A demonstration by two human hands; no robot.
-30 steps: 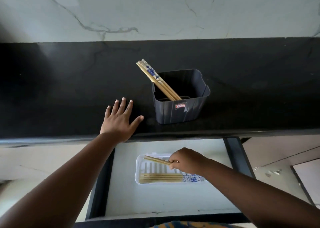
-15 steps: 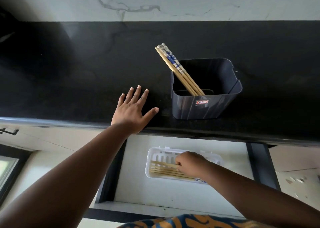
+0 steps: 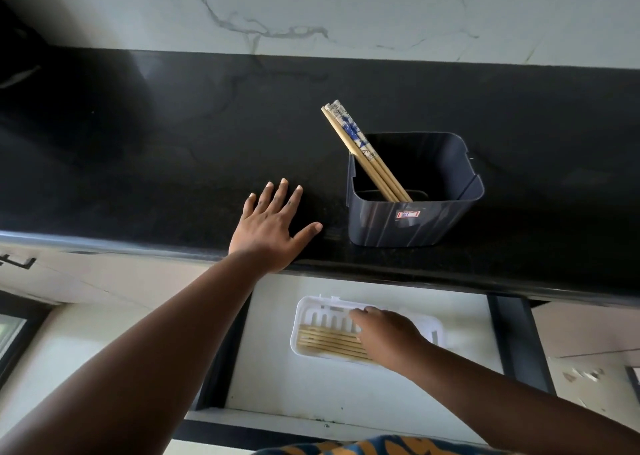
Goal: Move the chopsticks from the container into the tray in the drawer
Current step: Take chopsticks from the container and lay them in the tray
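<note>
A dark grey container [image 3: 408, 226] stands on the black counter with three chopsticks [image 3: 360, 150] leaning out of its left corner, two of them with blue-patterned tops. Below it, a white slotted tray [image 3: 304, 311] lies in the open drawer [image 3: 311, 392] and holds several wooden chopsticks [image 3: 329, 342] lying flat side by side. My right hand [image 3: 388, 337] rests palm down over their right ends, fingers loosely stretched, gripping nothing that I can see. My left hand [image 3: 270, 229] lies flat with spread fingers on the counter, left of the container.
The black counter [image 3: 156, 160] runs across the view under a white marble wall [image 3: 346, 11]. Its front edge overhangs the back of the drawer. The drawer's dark side rails [image 3: 516, 344] flank the white drawer floor. Pale cabinet fronts lie to the left and right.
My right hand has laid the chopsticks it held down among the others in the tray and its fingers have loosened. The view has shifted left. My left hand stays on the counter.
</note>
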